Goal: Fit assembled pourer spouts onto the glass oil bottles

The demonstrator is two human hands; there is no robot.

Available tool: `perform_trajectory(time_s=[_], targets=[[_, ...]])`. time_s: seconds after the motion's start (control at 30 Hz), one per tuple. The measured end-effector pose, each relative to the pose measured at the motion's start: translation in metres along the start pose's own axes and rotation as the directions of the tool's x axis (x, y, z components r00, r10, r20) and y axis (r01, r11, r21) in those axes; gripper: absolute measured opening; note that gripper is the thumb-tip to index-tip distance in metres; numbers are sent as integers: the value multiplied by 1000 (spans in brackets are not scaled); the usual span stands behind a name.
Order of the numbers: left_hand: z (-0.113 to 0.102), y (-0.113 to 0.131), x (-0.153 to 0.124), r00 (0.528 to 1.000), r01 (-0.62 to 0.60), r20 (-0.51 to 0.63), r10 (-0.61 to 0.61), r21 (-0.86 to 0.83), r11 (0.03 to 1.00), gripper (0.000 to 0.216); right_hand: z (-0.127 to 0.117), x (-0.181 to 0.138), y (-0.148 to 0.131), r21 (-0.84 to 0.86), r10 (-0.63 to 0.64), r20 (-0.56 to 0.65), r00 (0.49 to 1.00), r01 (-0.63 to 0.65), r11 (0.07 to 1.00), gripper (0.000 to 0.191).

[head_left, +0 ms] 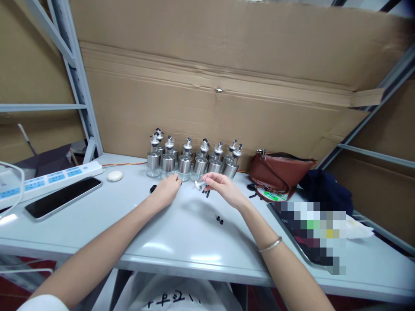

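Several glass-and-steel oil bottles with pour spouts (191, 160) stand in rows at the back of the grey table (168, 235), against a cardboard wall. My right hand (222, 186) pinches a small metal spout cap (198, 185) just in front of the bottles. My left hand (168, 189) rests curled on the table to the left of it, close to the front bottles; what its fingers hold, if anything, is hidden. Small black parts (219, 220) lie on the table below my right hand, and another black piece (153, 188) sits beside my left hand.
A phone (63, 197) and a white power strip (48, 179) lie at the left, with a small white oval object (115, 176) near them. A brown leather bag (279, 172) and dark cloth (324, 190) sit at the right. A tablet (301, 242) lies near the right front edge.
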State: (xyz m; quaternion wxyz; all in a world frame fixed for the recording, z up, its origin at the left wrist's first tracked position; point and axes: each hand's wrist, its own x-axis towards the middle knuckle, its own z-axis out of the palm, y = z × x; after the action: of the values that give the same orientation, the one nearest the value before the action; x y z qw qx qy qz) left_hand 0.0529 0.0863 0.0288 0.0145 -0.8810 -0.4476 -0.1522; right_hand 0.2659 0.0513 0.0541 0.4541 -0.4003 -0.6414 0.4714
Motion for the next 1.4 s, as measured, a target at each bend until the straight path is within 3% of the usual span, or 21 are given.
perform_trajectory(time_s=[0.3,0.5,0.7,0.83,0.97,1.17,1.4], targets=[[6,-3,-1,1000,15,-16,-17,-138,990,25,-2,-1,-2,16,59,18,998,-59,998,38],[-9,10,-2,993,-38,-115,7,-270,962,26,-6,-1,-1,132,69,-4,998,-68,989,35],[-19,32,-7,978,-104,-206,-32,-613,783,36,-8,-2,-5,170,7,-37,999,-1,985,30],[-20,37,-9,977,-140,-211,17,-582,801,37,-7,-2,-5,199,-42,-52,998,52,979,29],[-20,36,-10,981,-153,-187,48,-602,784,38,-6,-2,-5,203,-29,17,999,25,979,27],[-18,36,-11,964,-219,-255,72,-614,759,39,-1,-4,-5,239,-4,52,999,-8,971,28],[-17,37,-7,915,-285,-400,-47,-726,626,11,-1,-4,-7,341,-4,22,1000,-4,940,25]])
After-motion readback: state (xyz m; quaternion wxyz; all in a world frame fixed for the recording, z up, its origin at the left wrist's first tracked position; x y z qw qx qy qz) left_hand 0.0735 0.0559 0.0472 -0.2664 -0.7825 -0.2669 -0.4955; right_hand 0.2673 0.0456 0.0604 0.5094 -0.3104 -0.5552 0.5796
